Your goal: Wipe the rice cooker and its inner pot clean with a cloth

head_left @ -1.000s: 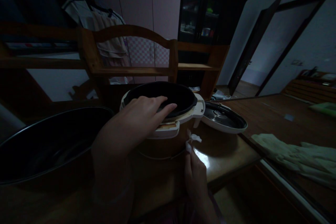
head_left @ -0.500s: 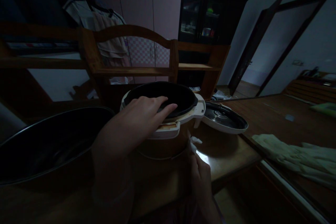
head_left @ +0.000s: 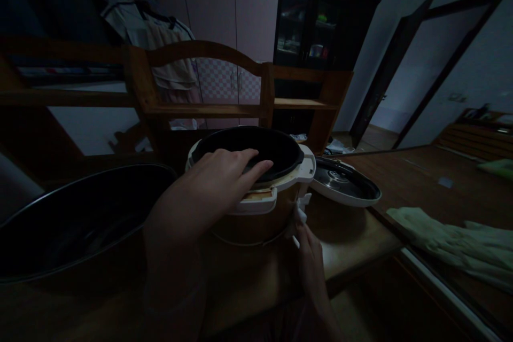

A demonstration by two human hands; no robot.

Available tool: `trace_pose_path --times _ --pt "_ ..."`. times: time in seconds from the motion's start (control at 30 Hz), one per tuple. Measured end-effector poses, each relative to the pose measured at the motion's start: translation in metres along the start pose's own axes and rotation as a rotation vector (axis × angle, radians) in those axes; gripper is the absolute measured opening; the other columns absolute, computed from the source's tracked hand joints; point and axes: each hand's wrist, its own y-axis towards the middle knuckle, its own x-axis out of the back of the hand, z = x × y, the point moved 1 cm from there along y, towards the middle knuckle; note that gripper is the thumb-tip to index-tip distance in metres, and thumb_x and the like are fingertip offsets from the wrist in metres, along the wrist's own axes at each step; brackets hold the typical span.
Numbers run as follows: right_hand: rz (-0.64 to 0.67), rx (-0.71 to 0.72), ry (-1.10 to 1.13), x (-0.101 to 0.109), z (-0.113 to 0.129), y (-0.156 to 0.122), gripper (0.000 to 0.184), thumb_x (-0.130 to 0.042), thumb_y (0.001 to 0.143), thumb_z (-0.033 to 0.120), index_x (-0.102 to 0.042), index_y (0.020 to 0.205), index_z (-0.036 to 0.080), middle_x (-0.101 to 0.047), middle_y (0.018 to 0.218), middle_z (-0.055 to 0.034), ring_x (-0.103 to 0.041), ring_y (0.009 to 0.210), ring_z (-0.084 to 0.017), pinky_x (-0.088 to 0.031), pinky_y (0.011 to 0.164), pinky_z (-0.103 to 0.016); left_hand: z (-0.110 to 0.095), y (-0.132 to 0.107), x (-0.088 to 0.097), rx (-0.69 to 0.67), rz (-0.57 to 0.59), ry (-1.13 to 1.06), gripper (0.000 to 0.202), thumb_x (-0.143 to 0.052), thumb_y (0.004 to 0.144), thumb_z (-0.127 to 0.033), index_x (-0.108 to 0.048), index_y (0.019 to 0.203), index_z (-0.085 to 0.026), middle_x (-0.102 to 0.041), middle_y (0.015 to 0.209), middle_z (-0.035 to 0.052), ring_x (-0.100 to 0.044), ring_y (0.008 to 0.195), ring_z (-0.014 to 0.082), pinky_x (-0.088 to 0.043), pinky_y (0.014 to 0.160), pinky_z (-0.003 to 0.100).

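An electric pressure cooker [head_left: 260,219] with a brownish body, white collar and dark inner pot [head_left: 272,144] stands lidless on the wooden table. My left hand [head_left: 218,176] is hooked over its near-left rim; thumb and forefinger show, while the other fingers are partly hidden inside the pot. Low at the cooker's right side, my right hand [head_left: 310,248] pinches a crumpled white tissue or cloth [head_left: 300,214] against the body. Just right of the cooker, its round lid [head_left: 344,184] lies with the metal inside facing up.
A large dark basin [head_left: 80,219] stands at the left, near my left forearm. The table [head_left: 360,240] ends at the right beside a lower wooden surface bearing a pale green cloth [head_left: 452,240]. Behind the cooker rises a wooden shelf rail [head_left: 200,109].
My right hand has moved slightly up and right with the white tissue or cloth, along the cooker's side. My left hand keeps its place on the rim.
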Motion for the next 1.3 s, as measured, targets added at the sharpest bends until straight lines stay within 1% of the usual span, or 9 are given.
trace_pose_path --times 0.1,0.17,0.27,0.37,0.6,0.77,0.93,1.07,1.3 --pt "-0.005 0.011 -0.006 -0.005 0.006 -0.005 0.050 -0.042 0.098 0.051 -0.063 0.128 0.017 -0.070 0.116 -0.0076 -0.062 0.108 -0.028 -0.047 0.088 -0.036 0.000 0.000 -0.001 0.028 -0.015 -0.016 0.046 -0.033 0.099 -0.043 -0.051 0.138 -0.027 -0.066 0.125 0.0054 -0.064 0.109 0.0226 -0.045 0.093 0.033" --pt "-0.045 0.049 0.009 -0.009 0.012 -0.011 0.049 -0.042 0.099 0.050 -0.063 0.128 0.016 -0.069 0.118 -0.0080 -0.061 0.110 -0.028 -0.047 0.090 -0.036 0.000 0.000 -0.002 0.018 -0.018 -0.005 0.045 -0.033 0.099 -0.043 -0.052 0.138 -0.027 -0.066 0.125 0.0056 -0.063 0.109 0.0229 -0.045 0.093 0.034" --pt "-0.072 0.150 0.026 -0.018 0.022 -0.022 0.046 -0.041 0.101 0.044 -0.055 0.137 0.020 -0.061 0.132 -0.0070 -0.054 0.123 -0.026 -0.043 0.099 -0.037 0.001 0.000 -0.002 -0.014 -0.009 0.008 0.045 -0.033 0.099 -0.042 -0.053 0.137 -0.025 -0.066 0.126 0.0066 -0.062 0.111 0.0236 -0.045 0.094 0.034" --pt "-0.039 0.240 -0.023 -0.025 0.028 -0.033 0.044 -0.038 0.103 0.039 -0.046 0.144 0.025 -0.050 0.144 -0.0042 -0.045 0.134 -0.024 -0.036 0.109 -0.039 0.001 0.001 -0.001 0.022 -0.004 -0.012 0.047 -0.033 0.099 -0.043 -0.052 0.138 -0.025 -0.066 0.126 0.0061 -0.063 0.110 0.0231 -0.045 0.094 0.033" --pt "0.032 0.351 -0.096 -0.028 0.031 -0.045 0.045 -0.033 0.104 0.030 -0.036 0.149 0.031 -0.036 0.154 0.0015 -0.027 0.145 -0.022 -0.025 0.119 -0.044 0.000 0.001 -0.001 0.076 -0.022 -0.033 0.048 -0.033 0.099 -0.047 -0.051 0.139 -0.028 -0.066 0.126 0.0039 -0.065 0.108 0.0235 -0.046 0.091 0.033" --pt "0.005 0.534 -0.103 -0.033 0.053 -0.045 0.047 -0.031 0.103 0.024 -0.035 0.150 0.026 -0.034 0.155 -0.0021 -0.029 0.144 -0.023 -0.027 0.118 -0.044 0.000 0.001 -0.001 0.071 -0.013 -0.032 0.047 -0.033 0.099 -0.046 -0.051 0.139 -0.028 -0.065 0.128 0.0035 -0.064 0.108 0.0231 -0.046 0.091 0.033" --pt "-0.067 0.676 -0.208 -0.037 0.075 -0.032 0.049 -0.031 0.102 0.019 -0.034 0.150 0.020 -0.030 0.157 -0.0067 -0.026 0.145 -0.025 -0.028 0.118 -0.046 0.002 0.002 -0.002 0.056 -0.007 -0.038 0.046 -0.033 0.099 -0.045 -0.051 0.139 -0.028 -0.064 0.129 0.0042 -0.064 0.109 0.0231 -0.046 0.092 0.033" --pt "-0.097 0.711 -0.286 -0.035 0.071 -0.024 0.047 -0.030 0.101 0.018 -0.039 0.148 0.018 -0.031 0.156 -0.0076 -0.027 0.145 -0.026 -0.030 0.117 -0.047 0.001 0.001 -0.003 0.025 -0.002 -0.032 0.047 -0.032 0.100 -0.043 -0.051 0.139 -0.026 -0.065 0.128 0.0051 -0.062 0.112 0.0234 -0.045 0.095 0.034" --pt "-0.124 0.690 -0.333 -0.029 0.057 -0.025 0.045 -0.031 0.101 0.017 -0.045 0.144 0.019 -0.042 0.149 -0.0083 -0.035 0.141 -0.024 -0.035 0.113 -0.045 0.002 0.002 -0.005 0.068 -0.024 -0.038 0.046 -0.034 0.099 -0.046 -0.051 0.138 -0.029 -0.066 0.127 0.0039 -0.064 0.108 0.0235 -0.046 0.092 0.034"
